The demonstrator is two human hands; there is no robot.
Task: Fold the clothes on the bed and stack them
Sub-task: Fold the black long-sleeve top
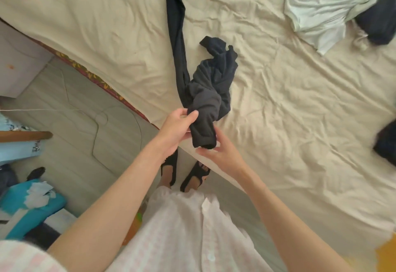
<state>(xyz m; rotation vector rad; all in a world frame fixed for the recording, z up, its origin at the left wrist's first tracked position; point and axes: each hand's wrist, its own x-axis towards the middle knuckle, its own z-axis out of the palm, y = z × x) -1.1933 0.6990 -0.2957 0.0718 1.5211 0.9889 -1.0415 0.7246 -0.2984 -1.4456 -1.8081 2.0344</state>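
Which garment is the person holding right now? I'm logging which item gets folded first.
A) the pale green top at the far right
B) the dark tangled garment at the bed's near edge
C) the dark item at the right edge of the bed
B: the left hand grips the dark tangled garment at its bunched end, and the right hand touches its lower end; the pale green top lies untouched.

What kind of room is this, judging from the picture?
Most likely a bedroom at home: a wide bed with a creased beige sheet, loose clothes such as the pale garment on it, and household clutter on the floor.
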